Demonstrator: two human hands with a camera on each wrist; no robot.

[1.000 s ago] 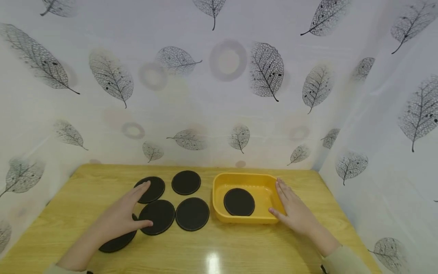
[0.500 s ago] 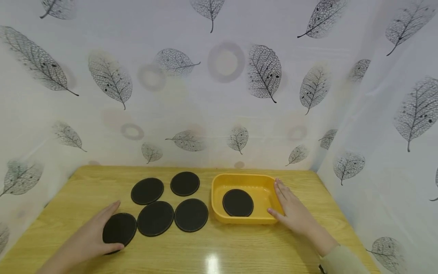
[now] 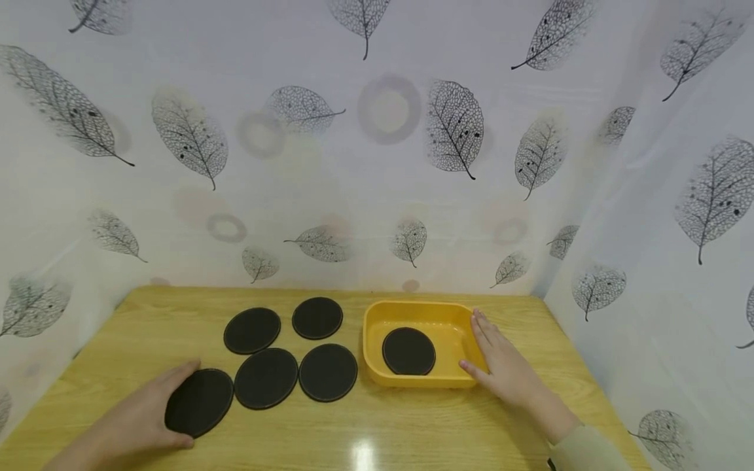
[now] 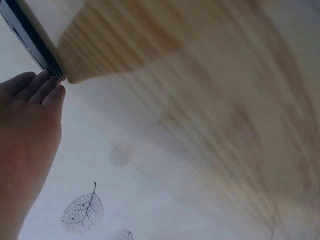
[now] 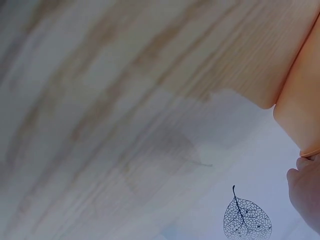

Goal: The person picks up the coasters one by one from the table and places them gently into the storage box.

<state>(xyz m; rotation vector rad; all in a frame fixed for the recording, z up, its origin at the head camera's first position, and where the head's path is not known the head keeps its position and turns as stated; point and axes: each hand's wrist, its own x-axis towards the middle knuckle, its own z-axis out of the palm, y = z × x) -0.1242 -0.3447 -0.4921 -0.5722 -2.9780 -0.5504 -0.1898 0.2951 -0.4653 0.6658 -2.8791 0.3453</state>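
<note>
My left hand (image 3: 156, 412) holds a black round coaster (image 3: 200, 402) at the front left of the table, its thumb at the near edge and its fingers at the far left edge. In the left wrist view the fingertips meet the dark rim of that coaster (image 4: 31, 42). A yellow rectangular tray (image 3: 377, 378) stands to the right, with one black coaster (image 3: 409, 351) lying inside. My right hand (image 3: 503, 360) rests on the tray's right end, fingers straight along the rim and thumb over the front edge.
Several more black coasters lie flat between the left hand and the tray: one far left (image 3: 252, 330), one at the back (image 3: 317, 318), others nearer (image 3: 266, 378). The wooden table (image 3: 306, 438) meets a leaf-patterned curtain (image 3: 341, 163) behind and at the sides.
My left hand came from over the middle coasters to the leftmost one and took its edges, shifting it slightly left. The right hand has stayed on the tray.
</note>
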